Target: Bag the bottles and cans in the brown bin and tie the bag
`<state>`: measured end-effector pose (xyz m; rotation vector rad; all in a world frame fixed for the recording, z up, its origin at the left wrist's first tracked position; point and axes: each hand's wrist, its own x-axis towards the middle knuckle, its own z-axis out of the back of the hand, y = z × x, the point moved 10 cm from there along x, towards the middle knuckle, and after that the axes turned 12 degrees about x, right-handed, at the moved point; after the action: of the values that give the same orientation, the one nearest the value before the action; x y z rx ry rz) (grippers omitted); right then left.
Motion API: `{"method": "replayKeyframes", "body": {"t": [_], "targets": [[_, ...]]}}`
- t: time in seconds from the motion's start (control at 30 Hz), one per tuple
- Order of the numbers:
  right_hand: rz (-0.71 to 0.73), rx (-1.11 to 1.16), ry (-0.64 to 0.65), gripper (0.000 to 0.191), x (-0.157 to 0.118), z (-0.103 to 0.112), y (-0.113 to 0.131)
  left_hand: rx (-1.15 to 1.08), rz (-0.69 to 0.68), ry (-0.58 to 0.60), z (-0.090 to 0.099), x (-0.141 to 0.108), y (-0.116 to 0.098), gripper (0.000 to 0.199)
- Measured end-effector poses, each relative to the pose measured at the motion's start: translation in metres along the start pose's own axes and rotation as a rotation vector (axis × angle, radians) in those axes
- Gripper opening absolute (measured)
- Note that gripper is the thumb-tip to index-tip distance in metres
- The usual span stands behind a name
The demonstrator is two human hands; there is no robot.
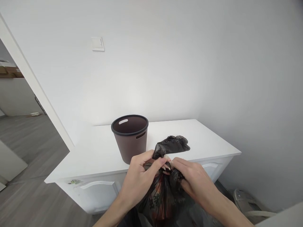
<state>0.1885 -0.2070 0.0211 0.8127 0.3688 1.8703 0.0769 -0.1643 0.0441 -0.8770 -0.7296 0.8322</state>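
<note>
A filled black plastic bag (163,195) hangs in front of the white cabinet, its neck gathered between my two hands. My left hand (142,175) pinches the twisted plastic from the left, thumb and fingers pressed together. From the right, my right hand (189,173) grips another bunched part of the neck, its fingertips close to those of the left. Above the hands a loose crumpled end of black plastic (174,144) sticks up over the cabinet top. Reddish contents show faintly through the thin film. Just left of the hands stands a brown trash can (131,145), upright with a black rim.
The trash can rests on a white cabinet (94,157) set against the wall. A light switch (97,43) is on the wall above. At lower right on the floor sits a grey object (246,201), partly hidden. A doorway at left shows wooden floor (42,151).
</note>
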Motion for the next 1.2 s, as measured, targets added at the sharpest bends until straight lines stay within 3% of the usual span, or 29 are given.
{"method": "replayKeyframes", "body": {"t": [0.1,0.2,0.33,0.43,0.6,0.73,0.93,1.07,1.2], "targets": [[0.013,-0.053,-0.109,0.038,0.003,0.024,-0.001,0.210,-0.083,-0.054,0.024,0.000,0.021,0.031],[-0.010,-0.119,-0.293,0.035,0.003,0.061,-0.014,0.566,-0.277,-0.222,0.062,0.002,0.027,0.047],[-0.076,-0.294,-0.436,0.024,0.019,0.104,-0.057,1.012,-0.439,-0.445,0.103,0.012,0.035,0.063],[-0.061,-0.368,-0.438,0.024,0.057,0.114,-0.102,1.158,-0.489,-0.440,0.113,0.025,0.047,0.060],[-0.048,-0.228,-0.386,0.041,0.142,0.085,-0.184,1.174,-0.508,-0.442,0.116,0.038,0.060,0.038],[-0.068,0.002,-0.388,0.037,0.183,0.050,-0.232,1.146,-0.476,-0.478,0.119,0.041,0.063,0.025],[-0.305,0.166,-0.436,0.031,0.203,0.017,-0.305,1.118,-0.439,-0.456,0.118,0.055,0.079,0.023],[-0.421,0.165,-0.453,0.028,0.207,0.009,-0.352,1.162,-0.450,-0.510,0.116,0.061,0.086,0.024],[-0.445,0.191,-0.502,0.033,0.203,0.009,-0.386,1.167,-0.443,-0.520,0.113,0.064,0.091,0.026]]}}
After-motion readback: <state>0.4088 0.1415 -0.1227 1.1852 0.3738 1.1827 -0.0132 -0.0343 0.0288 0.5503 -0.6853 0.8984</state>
